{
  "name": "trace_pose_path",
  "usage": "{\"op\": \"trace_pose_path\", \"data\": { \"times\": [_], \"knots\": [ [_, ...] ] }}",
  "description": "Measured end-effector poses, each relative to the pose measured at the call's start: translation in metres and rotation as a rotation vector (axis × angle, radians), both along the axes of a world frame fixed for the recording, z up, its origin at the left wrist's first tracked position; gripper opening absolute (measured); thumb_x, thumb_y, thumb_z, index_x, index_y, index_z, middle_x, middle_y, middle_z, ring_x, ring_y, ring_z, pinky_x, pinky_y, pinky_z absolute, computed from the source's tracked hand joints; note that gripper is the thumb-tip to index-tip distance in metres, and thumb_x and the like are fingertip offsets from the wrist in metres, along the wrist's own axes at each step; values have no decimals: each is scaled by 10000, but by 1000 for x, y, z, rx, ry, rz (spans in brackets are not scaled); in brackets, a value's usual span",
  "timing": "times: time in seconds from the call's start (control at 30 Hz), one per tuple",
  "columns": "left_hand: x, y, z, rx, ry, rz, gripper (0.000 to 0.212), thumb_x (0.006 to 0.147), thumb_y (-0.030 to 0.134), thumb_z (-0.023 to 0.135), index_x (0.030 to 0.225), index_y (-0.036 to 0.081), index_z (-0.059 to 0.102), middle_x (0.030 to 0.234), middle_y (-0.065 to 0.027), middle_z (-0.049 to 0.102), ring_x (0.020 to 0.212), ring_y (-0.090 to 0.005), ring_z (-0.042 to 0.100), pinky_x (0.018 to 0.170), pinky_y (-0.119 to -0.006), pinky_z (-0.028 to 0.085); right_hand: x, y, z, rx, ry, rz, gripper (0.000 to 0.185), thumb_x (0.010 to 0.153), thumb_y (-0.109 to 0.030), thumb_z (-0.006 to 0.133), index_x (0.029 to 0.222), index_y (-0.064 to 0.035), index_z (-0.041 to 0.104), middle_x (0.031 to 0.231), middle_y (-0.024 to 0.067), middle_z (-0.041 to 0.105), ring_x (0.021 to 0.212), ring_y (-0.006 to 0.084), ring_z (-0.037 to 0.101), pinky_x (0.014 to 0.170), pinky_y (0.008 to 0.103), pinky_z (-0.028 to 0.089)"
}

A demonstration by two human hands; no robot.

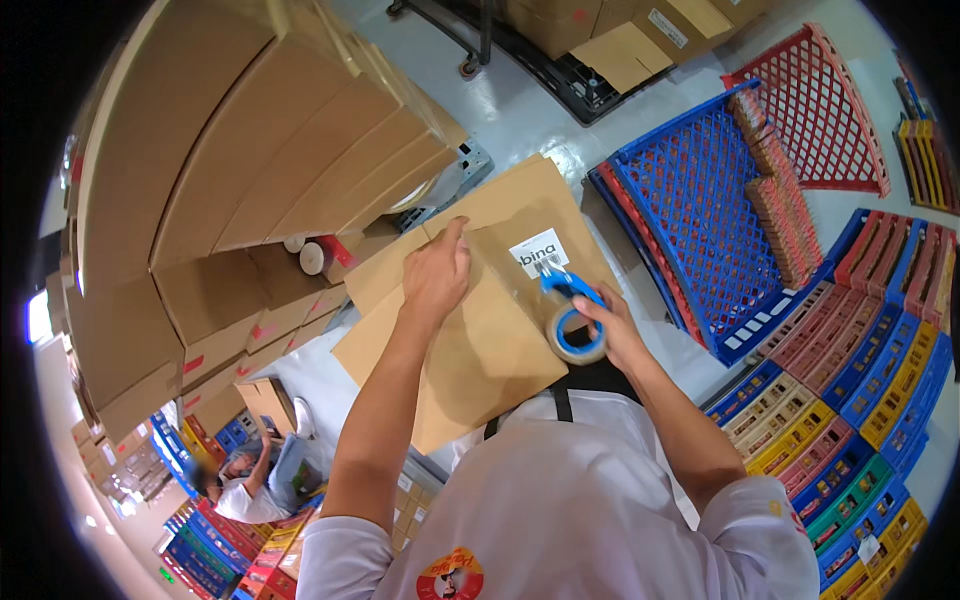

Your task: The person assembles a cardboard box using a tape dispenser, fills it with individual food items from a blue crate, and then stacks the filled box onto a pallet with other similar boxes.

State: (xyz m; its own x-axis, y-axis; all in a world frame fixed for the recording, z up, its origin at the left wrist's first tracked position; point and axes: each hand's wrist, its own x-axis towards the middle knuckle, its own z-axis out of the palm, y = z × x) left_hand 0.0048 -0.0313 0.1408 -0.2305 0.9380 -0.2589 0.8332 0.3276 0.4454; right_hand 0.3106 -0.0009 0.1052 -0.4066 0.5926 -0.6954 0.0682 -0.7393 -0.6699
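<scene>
A cardboard carton (487, 330) with large flaps stands right before my body. My left hand (439, 274) lies on its flaps, the index finger stretched along the line where they meet. The other fingers are partly curled, so their grip on the cardboard is hidden. In my right hand (616, 322) is a blue tape dispenser (574, 283) with a roll of clear tape (556, 341). The dispenser's head reaches over a white label (536, 247) bearing print and a barcode, on the carton's right part. Whether it touches the label cannot be told.
Tall stacked cartons (225, 150) rise close on the left. Stacked crates (847, 375), many colours, crowd the right; a blue crate (675, 195) with packed goods lies nearer. A black pallet (585, 97) carries cartons ahead. A person (259, 480) sits low at the lower left.
</scene>
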Motion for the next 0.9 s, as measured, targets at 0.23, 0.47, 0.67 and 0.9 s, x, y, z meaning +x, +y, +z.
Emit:
{"op": "trace_pose_path", "data": {
  "times": [0.23,0.47,0.67,0.9],
  "knots": [
    [3,9,-7,-5,118,63,372,1083,309,348,1117,88,646,924,-223,723,873,-436,686,816,-547,512,-180,104,-44,192,144,-195,453,891,-400,814,1127,-54,640,858,-2,615,728,76,537,624,266,413],
    [3,7,-6,-175,212,160,457,1099,439,372,1073,92,669,918,-211,727,891,-423,692,815,-547,517,-71,54,-32,179,83,152,402,918,-407,788,987,-60,597,696,-25,518,612,87,484,551,274,380],
    [1,4,9,629,342,-278,476,1003,467,592,1162,30,690,1094,-219,729,1065,-419,664,975,-514,498,61,-63,25,-12,-55,24,419,951,-417,749,1120,-54,627,811,21,601,686,117,576,584,248,454],
    [-95,4,25,-3,264,-254,690,897,693,636,1046,35,779,1107,-239,738,1087,-410,679,1008,-485,505,51,-90,31,-78,57,-385,526,1081,-561,467,1285,-98,613,1086,85,723,1004,172,694,963,345,518]
  ]
}}
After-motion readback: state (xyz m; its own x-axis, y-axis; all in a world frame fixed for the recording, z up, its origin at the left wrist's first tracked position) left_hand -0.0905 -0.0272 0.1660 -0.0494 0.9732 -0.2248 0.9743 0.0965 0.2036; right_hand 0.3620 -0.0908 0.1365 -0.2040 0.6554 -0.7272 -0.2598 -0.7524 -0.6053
